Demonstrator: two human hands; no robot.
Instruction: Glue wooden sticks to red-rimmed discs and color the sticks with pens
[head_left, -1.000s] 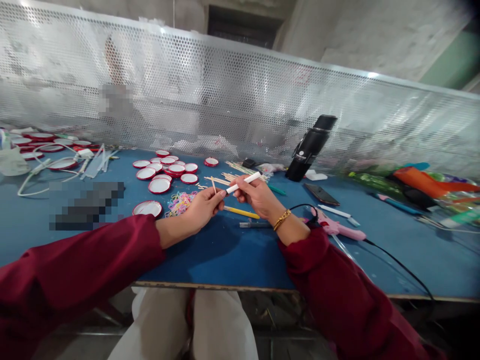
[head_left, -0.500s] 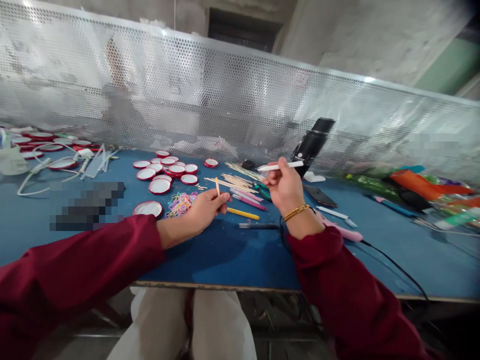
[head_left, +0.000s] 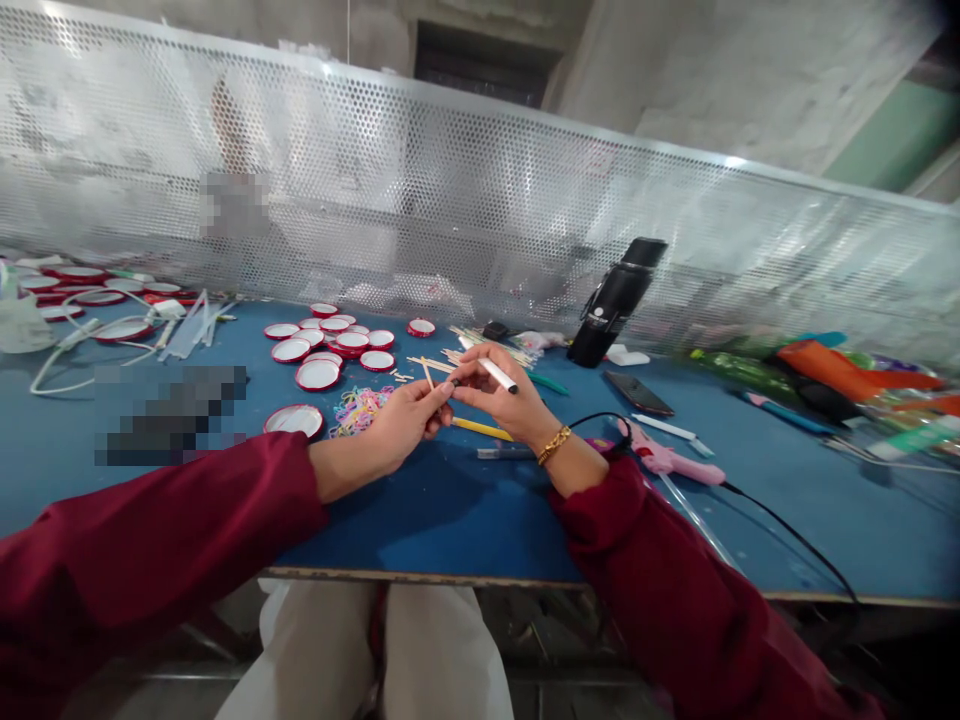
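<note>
My left hand (head_left: pixel 405 420) is closed in a pinch on a thin wooden stick (head_left: pixel 427 372), which points up from the fingers. My right hand (head_left: pixel 519 408), with a gold bracelet at the wrist, holds a white pen with a black end (head_left: pixel 496 375), slanted across its fingers. The fingertips of both hands meet at a small dark bit, too small to name. Colourful rubber bands (head_left: pixel 356 411) lie in a heap beside my left hand. Beneath my right hand are a yellow pen (head_left: pixel 480 429) and a grey-capped pen (head_left: pixel 495 454). Loose wooden sticks (head_left: pixel 431 365) lie just behind the hands.
Red-rimmed white lids (head_left: pixel 318 374) lie in groups at centre and far left. A black bottle (head_left: pixel 609 305) stands behind a phone (head_left: pixel 639 393). A pink glue gun (head_left: pixel 671 455) with a cord lies right. A perforated metal screen (head_left: pixel 465 200) runs along the back.
My right hand has moved left and down to meet my left hand, and the pen in it has turned, its black end now toward me. The left hand stays nearly in place with the stick.
</note>
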